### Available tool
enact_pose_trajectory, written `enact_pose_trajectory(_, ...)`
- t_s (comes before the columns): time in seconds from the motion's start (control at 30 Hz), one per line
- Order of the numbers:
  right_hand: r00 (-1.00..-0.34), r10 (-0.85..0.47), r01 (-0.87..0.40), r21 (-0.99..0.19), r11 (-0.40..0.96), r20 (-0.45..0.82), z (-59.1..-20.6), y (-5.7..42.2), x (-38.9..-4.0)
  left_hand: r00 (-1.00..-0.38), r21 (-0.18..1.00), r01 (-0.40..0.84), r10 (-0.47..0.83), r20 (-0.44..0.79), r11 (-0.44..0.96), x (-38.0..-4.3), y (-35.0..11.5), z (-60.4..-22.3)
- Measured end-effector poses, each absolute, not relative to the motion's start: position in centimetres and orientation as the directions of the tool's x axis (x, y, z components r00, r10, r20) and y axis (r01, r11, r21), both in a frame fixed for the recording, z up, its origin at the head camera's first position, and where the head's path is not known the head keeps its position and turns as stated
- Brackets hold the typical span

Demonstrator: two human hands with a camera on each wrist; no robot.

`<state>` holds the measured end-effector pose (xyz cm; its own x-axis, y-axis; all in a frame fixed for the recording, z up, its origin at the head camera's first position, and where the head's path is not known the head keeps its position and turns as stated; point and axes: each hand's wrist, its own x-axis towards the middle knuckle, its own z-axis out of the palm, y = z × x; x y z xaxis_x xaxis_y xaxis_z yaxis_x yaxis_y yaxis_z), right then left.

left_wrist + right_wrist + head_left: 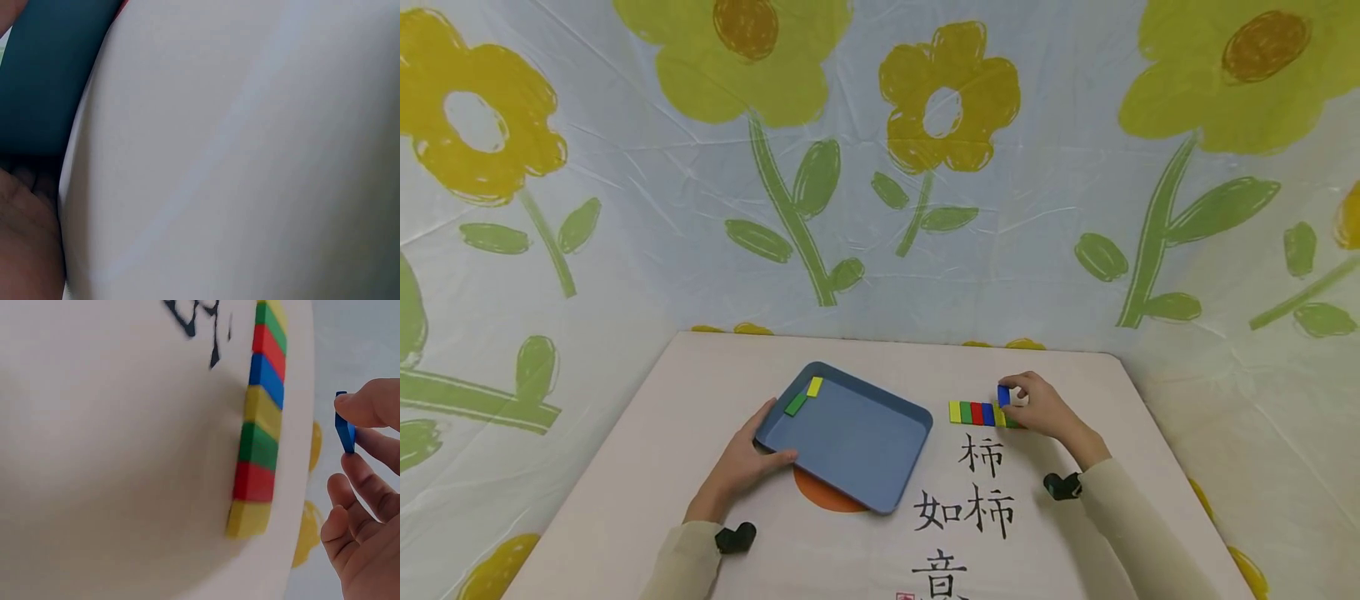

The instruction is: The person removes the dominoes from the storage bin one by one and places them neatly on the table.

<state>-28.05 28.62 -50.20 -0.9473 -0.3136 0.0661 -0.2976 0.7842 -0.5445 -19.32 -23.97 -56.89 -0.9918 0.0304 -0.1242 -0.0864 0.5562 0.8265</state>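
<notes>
My right hand (pixel 1043 408) pinches a blue block (pixel 1003 396) between thumb and fingertips, above the right part of a row of coloured blocks (pixel 977 413). In the right wrist view, the held blue block (pixel 344 425) stands apart from the row, which runs yellow, green, red and blue in turn. At the left, my left hand (pixel 741 462) grips the near left corner of a blue-grey tray (pixel 857 437), thumb along its near rim. A yellow block (pixel 815 387) and a green block (pixel 796 405) lie end to end inside along the tray's left wall.
Black brushed characters (pixel 964 510) are printed on the pale table cover (pixel 1037 550), below the row. An orange printed patch (pixel 827 492) shows partly under the tray. Behind the table's far edge hangs a flowered curtain (pixel 1037 275).
</notes>
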Motion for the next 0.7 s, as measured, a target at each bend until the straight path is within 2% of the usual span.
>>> enact_pose_trajectory(0.43,-0.982,-0.19,-0.165,-0.525,0.835,0.007,-52.0,32.7,-26.8,-0.992,0.824,-0.079,0.036,-0.12,0.561,-19.4,-24.0,-56.8)
enact_pose_trajectory(0.7,-0.987,-0.157,-0.11,-0.52,0.847,-0.046,-53.1,34.4,-26.7,-0.992,0.829,-0.077,0.038,-0.117,0.554,-19.5,-24.0,-57.2)
